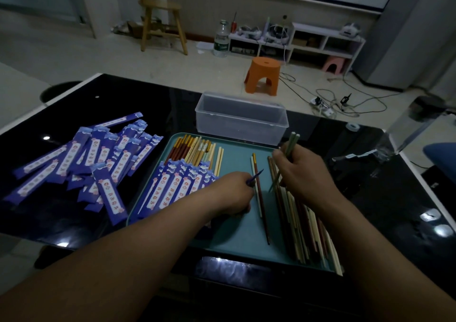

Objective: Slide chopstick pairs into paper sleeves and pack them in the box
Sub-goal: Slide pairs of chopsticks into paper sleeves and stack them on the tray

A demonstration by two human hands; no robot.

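Chopstick pair (pixel 291 146) in right hand (pixel 306 176) grip; sleeve (pixel 256 176) in left hand (pixel 234 190)

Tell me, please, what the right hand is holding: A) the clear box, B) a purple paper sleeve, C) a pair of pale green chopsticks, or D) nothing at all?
C: the right hand grips the pale green chopsticks, whose ends stick up above its fingers; the purple sleeve is in the left hand.

Dim room with pale floor (pixel 74 57), wooden chair (pixel 161 8), orange stool (pixel 263 74) and low white shelf (pixel 320 41).
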